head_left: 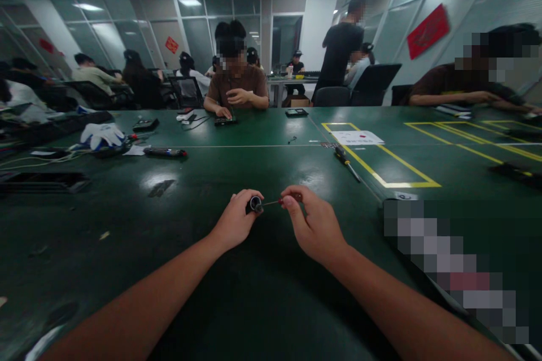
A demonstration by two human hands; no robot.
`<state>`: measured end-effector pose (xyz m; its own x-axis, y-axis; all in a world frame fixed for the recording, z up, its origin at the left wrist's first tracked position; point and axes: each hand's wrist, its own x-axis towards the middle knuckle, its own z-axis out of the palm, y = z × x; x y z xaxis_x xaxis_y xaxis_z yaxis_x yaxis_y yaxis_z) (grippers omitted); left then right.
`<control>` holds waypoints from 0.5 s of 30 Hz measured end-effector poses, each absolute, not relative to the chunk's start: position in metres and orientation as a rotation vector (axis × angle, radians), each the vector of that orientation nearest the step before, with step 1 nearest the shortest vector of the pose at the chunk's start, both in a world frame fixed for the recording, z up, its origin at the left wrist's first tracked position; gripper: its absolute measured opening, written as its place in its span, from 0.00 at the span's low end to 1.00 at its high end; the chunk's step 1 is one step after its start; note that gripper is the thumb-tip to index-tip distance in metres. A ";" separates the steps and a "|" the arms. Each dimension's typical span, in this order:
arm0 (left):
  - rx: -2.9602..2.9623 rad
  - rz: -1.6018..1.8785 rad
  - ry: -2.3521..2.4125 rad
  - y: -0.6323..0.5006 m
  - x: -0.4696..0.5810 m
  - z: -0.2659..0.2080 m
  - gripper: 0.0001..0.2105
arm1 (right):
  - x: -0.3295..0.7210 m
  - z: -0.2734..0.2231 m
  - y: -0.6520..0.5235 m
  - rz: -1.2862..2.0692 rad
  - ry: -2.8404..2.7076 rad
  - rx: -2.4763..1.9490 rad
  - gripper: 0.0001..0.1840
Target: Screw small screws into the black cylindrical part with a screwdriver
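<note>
My left hand is closed around a small dark cylindrical part with a pale round rim, held just above the green table. In my right hand is a thin screwdriver with a red handle, pinched between thumb and fingers. Its slim metal shaft points left and its tip meets the cylinder's open end; whether it sits inside I cannot tell. Most of the cylinder is hidden by my left fingers.
A larger yellow-and-black screwdriver lies right of centre, near yellow tape outlines and a paper sheet. White gloves, cables and a dark pen-like tool lie on the left. A person works across the table.
</note>
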<state>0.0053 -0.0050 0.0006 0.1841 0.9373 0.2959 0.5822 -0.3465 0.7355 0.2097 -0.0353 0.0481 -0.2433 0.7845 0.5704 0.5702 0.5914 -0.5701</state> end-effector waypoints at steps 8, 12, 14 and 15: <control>2.132 0.976 1.534 -0.005 0.003 0.005 0.11 | 0.213 0.047 -0.030 0.301 -1.915 -1.152 0.11; 2.167 0.917 1.579 -0.006 0.003 0.004 0.10 | 0.213 0.048 -0.032 0.331 -1.904 -1.092 0.12; 2.171 0.877 1.602 -0.006 0.004 0.004 0.10 | 0.213 0.048 -0.032 0.354 -1.936 -1.062 0.12; 2.164 0.866 1.613 -0.007 0.004 0.004 0.10 | 0.213 0.048 -0.032 0.361 -1.958 -1.056 0.11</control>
<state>0.0038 -0.0066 0.0036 0.1851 0.9408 0.2838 0.7565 -0.3208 0.5699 0.2126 -0.0323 0.0480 -0.2728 0.7882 0.5517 0.5393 0.6001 -0.5907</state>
